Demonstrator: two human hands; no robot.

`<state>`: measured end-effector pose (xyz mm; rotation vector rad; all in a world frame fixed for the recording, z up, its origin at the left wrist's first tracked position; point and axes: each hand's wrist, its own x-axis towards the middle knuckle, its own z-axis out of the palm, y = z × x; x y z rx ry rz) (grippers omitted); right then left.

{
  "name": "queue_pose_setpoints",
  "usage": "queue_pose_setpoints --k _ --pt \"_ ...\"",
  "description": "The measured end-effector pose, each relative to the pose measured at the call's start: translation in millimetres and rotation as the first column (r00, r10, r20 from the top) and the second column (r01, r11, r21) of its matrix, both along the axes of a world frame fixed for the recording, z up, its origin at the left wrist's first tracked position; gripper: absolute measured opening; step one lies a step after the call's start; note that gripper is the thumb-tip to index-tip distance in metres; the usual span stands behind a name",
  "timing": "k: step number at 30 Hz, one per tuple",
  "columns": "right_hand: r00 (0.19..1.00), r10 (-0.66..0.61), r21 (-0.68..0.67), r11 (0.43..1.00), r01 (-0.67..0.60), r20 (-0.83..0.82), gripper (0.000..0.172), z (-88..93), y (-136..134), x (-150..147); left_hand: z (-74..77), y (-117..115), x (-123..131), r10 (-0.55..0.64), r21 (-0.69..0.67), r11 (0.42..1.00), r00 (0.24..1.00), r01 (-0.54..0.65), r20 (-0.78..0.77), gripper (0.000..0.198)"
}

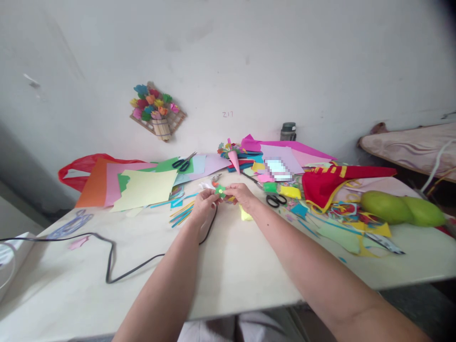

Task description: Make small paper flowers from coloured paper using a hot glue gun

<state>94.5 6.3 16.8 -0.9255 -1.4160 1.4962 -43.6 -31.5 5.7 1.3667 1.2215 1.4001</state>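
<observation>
A small green paper flower [220, 191] with a yellow centre is held up above the middle of the table. My left hand [205, 201] pinches its left edge, fingers closed. From the other side my right hand [243, 195] is closed too, its fingertips on the flower's right edge. Just below my right hand lies a bright yellow piece [245, 213]. Thin blue and yellow paper strips [181, 214] are spread left of my left hand. Small pliers [216, 178] rest just behind the flower.
Coloured paper sheets [146, 187] and dark scissors [184, 163] lie at the back left. Black-handled scissors [276, 200], green and yellow packets [290, 192], red cloth [322, 187] and paper scraps cover the right. A black cable [111, 259] crosses the left side.
</observation>
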Motion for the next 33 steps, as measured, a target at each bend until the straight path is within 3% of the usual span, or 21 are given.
queue_pose_setpoints --k 21,33 --pt "0.998 -0.036 0.044 0.998 0.038 -0.043 0.019 -4.3 0.6 -3.2 0.8 -1.9 0.1 -0.064 -0.018 0.998 0.998 0.063 -0.026 0.018" --pt "0.998 -0.053 0.039 0.998 0.054 -0.021 0.012 -3.2 -1.6 -4.3 -4.1 0.0 -2.5 -0.089 0.002 0.996 0.996 0.089 -0.023 0.019"
